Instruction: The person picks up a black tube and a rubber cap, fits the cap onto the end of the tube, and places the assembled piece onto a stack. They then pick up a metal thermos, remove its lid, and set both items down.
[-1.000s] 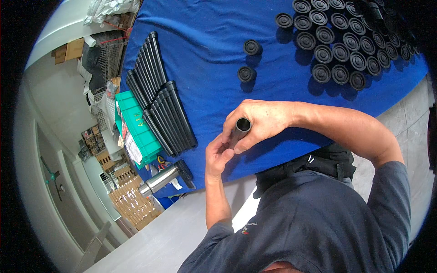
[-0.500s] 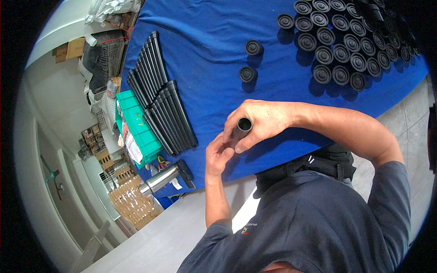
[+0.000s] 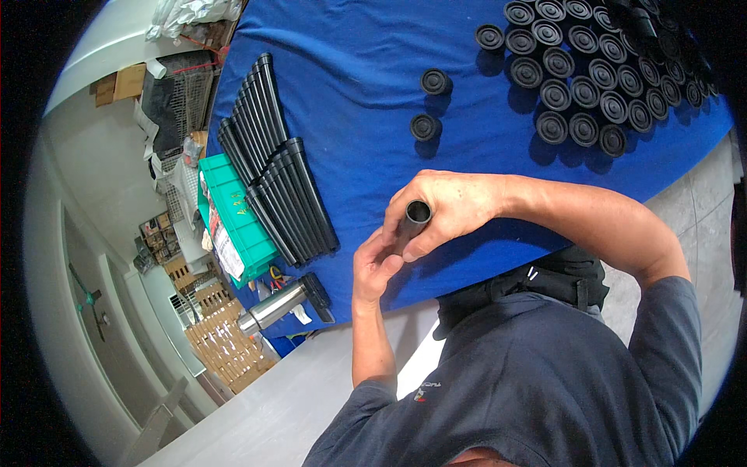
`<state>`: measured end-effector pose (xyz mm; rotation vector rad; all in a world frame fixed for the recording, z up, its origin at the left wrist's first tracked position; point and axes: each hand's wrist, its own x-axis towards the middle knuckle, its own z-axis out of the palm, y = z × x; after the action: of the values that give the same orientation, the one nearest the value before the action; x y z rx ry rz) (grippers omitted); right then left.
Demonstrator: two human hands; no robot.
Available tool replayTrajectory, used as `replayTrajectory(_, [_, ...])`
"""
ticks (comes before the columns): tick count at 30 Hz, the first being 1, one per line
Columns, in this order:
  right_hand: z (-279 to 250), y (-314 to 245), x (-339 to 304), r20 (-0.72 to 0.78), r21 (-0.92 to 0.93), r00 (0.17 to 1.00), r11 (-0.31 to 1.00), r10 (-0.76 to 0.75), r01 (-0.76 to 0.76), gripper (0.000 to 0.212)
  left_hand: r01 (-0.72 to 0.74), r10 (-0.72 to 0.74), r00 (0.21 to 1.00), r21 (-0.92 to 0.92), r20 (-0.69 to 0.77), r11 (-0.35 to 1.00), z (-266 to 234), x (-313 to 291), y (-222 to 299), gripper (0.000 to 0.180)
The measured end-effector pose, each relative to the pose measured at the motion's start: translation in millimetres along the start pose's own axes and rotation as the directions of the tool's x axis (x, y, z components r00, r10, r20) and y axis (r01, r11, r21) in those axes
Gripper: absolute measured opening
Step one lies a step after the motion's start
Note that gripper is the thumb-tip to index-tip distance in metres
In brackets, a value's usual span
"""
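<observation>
Upright between my hands is a black tube (image 3: 410, 228), its open round end facing up. My right hand (image 3: 451, 208) wraps around its upper part, thumb on the near side. Lower down, my left hand (image 3: 375, 265) closes around the same tube; its lower end is hidden by the hands. Beyond my hands, two round black caps (image 3: 426, 127) stand apart on the blue cloth. Many more ringed black caps (image 3: 583, 91) are grouped at the far right. To the left, several long black tubes (image 3: 292, 204) lie side by side in two stacked rows.
The blue cloth (image 3: 358, 101) covers the table. Along its left edge are a green crate (image 3: 237, 222) with papers in it, a steel flask (image 3: 276, 306) lying beside a black object (image 3: 317, 296), and pliers (image 3: 276, 274). My body is close to the near edge.
</observation>
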<state>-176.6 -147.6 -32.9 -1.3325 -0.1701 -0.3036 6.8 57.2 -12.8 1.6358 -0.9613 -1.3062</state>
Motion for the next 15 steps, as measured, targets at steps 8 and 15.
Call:
replayTrajectory(8, [-3.2,-3.6,-1.7,0.043,0.038,0.997,0.997,0.063,-0.065,0.032,-0.001,0.001,1.0,-0.066,-0.002,0.998,8.0,1.3,1.9,0.057])
replayTrajectory(15, [-3.0,-5.5,0.0,0.049,0.029,0.995,0.995,0.089,-0.09,0.033,0.039,-0.039,0.999,-0.001,0.015,0.999,-5.8,-0.9,-4.1,0.057])
